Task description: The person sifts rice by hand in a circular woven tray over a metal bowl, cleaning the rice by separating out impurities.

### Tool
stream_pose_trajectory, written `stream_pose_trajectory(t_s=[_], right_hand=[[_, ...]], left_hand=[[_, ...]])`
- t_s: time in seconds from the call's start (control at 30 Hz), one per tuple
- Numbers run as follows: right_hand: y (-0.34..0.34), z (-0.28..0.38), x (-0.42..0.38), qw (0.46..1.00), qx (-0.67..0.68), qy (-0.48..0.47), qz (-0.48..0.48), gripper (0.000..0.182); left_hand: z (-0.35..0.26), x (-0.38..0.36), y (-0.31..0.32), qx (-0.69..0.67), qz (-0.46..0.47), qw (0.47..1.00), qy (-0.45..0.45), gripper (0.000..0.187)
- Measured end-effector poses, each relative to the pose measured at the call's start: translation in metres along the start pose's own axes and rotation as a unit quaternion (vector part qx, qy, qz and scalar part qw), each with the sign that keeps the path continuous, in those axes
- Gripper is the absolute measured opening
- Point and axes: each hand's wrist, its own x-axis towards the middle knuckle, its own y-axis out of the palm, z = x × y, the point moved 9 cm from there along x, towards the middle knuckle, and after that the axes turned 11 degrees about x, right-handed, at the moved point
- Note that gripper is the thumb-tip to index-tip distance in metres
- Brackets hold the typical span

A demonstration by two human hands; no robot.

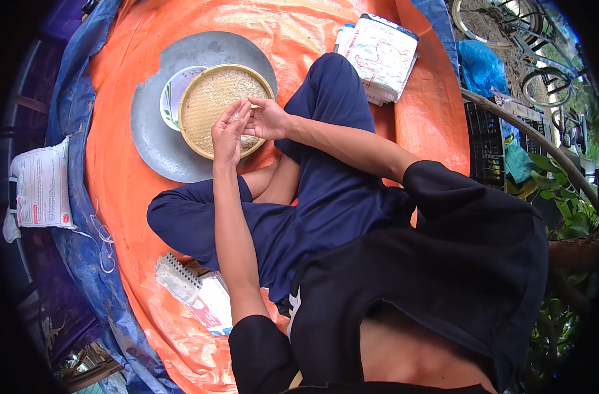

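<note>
A round woven basket point(195, 111) with pale grains spread in it rests partly over a white plate with a leaf pattern point(170, 98). Both are on a large round grey metal tray point(148, 141). Over the basket's near right part, my left hand point(228, 130) and my right hand point(268, 119) meet at the fingertips. The fingers of each are bent and pressed together; whatever lies between them is too small to make out. Pale grains point(250, 141) show just below the hands.
Orange tarp point(109, 197) lies under my crossed legs. A stack of white printed packs point(381, 56) sits at upper right, a spiral notebook point(179, 276) at lower left. Beyond the tarp are a white sack point(44, 187), a black crate point(484, 141) and a pole point(542, 134).
</note>
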Motion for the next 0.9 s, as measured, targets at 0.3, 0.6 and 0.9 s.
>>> stream_pose_trajectory(t_s=[0.3, 0.6, 0.9], right_hand=[[-0.007, 0.004, 0.001, 1.0, -0.02, -0.011, -0.004, 0.04], [0.003, 0.003, -0.003, 1.0, -0.006, -0.008, 0.015, 0.033], [0.0, 0.001, 0.0, 1.0, 0.008, 0.011, 0.019, 0.037]], left_hand=[[-0.004, 0.002, -0.008, 0.048, -0.012, 0.996, 0.08, 0.041], [-0.006, -0.002, -0.009, 0.134, -0.056, 0.988, 0.054, 0.04], [-0.007, -0.003, -0.012, 0.171, -0.084, 0.98, 0.057, 0.032]])
